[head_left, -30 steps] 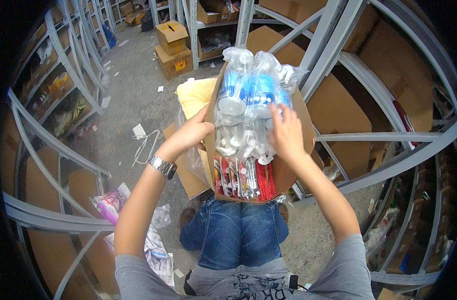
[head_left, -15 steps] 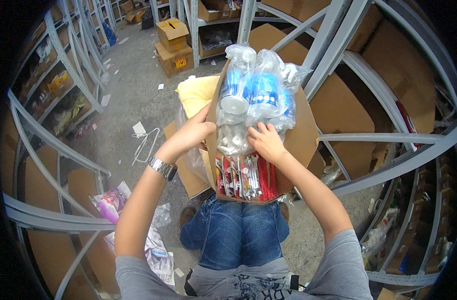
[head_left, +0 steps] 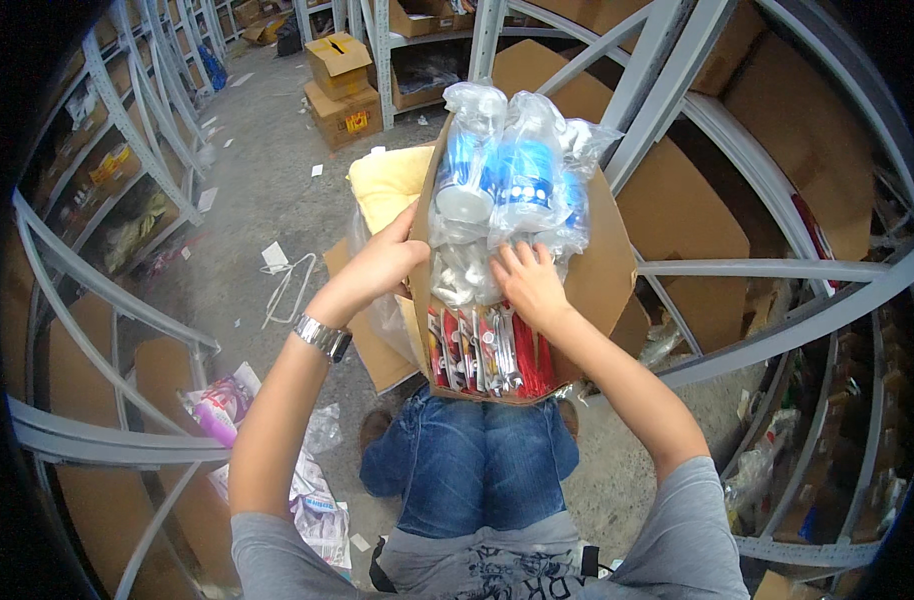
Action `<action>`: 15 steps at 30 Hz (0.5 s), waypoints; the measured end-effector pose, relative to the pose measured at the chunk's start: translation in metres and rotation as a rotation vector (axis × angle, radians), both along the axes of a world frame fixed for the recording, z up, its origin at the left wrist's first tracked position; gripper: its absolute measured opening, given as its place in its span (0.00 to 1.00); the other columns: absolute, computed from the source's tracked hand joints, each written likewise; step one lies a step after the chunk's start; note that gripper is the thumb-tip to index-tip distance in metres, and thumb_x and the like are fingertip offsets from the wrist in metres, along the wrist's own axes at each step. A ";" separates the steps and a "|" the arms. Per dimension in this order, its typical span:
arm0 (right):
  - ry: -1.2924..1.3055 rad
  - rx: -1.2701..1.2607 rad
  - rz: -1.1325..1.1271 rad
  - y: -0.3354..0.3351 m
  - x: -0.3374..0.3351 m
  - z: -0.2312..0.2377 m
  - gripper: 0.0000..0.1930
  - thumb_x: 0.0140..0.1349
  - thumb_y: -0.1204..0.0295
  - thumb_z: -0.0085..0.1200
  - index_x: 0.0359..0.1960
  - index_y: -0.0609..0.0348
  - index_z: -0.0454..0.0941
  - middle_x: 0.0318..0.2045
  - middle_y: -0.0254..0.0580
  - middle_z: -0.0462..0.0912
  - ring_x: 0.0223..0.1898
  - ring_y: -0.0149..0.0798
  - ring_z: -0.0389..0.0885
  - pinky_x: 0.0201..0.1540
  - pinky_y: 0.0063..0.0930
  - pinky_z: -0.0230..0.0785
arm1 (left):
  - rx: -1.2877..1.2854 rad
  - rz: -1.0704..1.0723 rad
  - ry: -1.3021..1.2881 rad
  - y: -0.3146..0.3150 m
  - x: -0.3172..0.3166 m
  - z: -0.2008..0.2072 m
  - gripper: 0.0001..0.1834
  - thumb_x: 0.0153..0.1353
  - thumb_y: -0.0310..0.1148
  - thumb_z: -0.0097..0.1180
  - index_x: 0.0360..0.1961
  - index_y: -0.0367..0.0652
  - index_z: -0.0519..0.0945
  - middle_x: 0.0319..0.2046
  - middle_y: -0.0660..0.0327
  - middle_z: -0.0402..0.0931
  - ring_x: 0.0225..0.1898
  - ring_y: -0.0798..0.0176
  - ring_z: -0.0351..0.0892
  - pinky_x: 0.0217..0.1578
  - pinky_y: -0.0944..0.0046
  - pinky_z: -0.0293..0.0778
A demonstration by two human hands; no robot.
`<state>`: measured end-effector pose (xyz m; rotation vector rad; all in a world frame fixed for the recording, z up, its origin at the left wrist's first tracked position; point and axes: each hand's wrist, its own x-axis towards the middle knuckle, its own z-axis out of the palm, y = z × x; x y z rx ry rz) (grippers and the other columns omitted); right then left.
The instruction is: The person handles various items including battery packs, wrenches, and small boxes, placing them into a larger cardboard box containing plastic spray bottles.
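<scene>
A cardboard box (head_left: 605, 235) stands open in front of my legs. My left hand (head_left: 392, 258) is closed over its left wall, thumb on the inside. My right hand (head_left: 530, 287) reaches into the box, its fingers stretched out over clear plastic wrapping; the fingertips are partly hidden. Just beyond those fingers are blue-and-clear bottle-like items (head_left: 527, 185) in plastic bags. White items in a clear bag (head_left: 459, 275) lie between my hands. Nearest me stand several packs of metal wrenches (head_left: 472, 350) in a row, beside red packets (head_left: 532, 358).
A folded yellow cloth-like bundle (head_left: 387, 185) lies left of the box. Grey metal shelving (head_left: 777, 270) with cartons rises closely on the right, with more racks (head_left: 107, 420) on the left. Two stacked cartons (head_left: 342, 112) stand farther off. Purple-and-white packages (head_left: 317, 505) lie on the floor.
My right hand's fingers have drawn closer together on the plastic wrapping. The box appears slightly farther left and higher in view. My left hand keeps its hold on the wall.
</scene>
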<state>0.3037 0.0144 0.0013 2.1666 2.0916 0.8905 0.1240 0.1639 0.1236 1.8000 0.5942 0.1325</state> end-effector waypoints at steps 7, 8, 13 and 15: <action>0.288 -0.485 -0.250 -0.049 -0.032 -0.013 0.07 0.54 0.73 0.47 0.33 0.58 0.73 0.31 0.44 0.78 0.36 0.42 0.79 0.37 0.32 0.72 | -0.023 0.016 -0.021 -0.006 -0.002 0.007 0.39 0.51 0.30 0.42 0.68 0.47 0.49 0.50 0.54 0.70 0.39 0.65 0.76 0.24 0.67 0.77; 0.257 -0.459 -0.280 -0.050 -0.024 -0.021 0.06 0.54 0.73 0.47 0.32 0.58 0.73 0.29 0.45 0.79 0.34 0.42 0.80 0.35 0.33 0.73 | -0.026 0.021 -0.032 -0.006 -0.001 0.008 0.39 0.51 0.30 0.42 0.67 0.46 0.49 0.50 0.54 0.70 0.39 0.65 0.76 0.25 0.67 0.77; 0.370 -0.342 -0.384 -0.031 -0.003 -0.041 0.06 0.55 0.73 0.46 0.28 0.58 0.76 0.24 0.48 0.82 0.28 0.45 0.83 0.30 0.37 0.75 | -0.023 0.006 0.003 -0.008 0.000 0.012 0.38 0.51 0.31 0.42 0.67 0.52 0.52 0.50 0.58 0.70 0.42 0.68 0.74 0.30 0.69 0.75; 0.418 -0.374 -0.381 -0.023 0.001 -0.037 0.07 0.55 0.73 0.46 0.28 0.59 0.78 0.25 0.48 0.82 0.29 0.46 0.83 0.30 0.38 0.76 | -0.024 0.013 0.017 -0.007 -0.003 0.012 0.38 0.51 0.30 0.42 0.67 0.51 0.52 0.50 0.58 0.70 0.42 0.68 0.74 0.30 0.69 0.75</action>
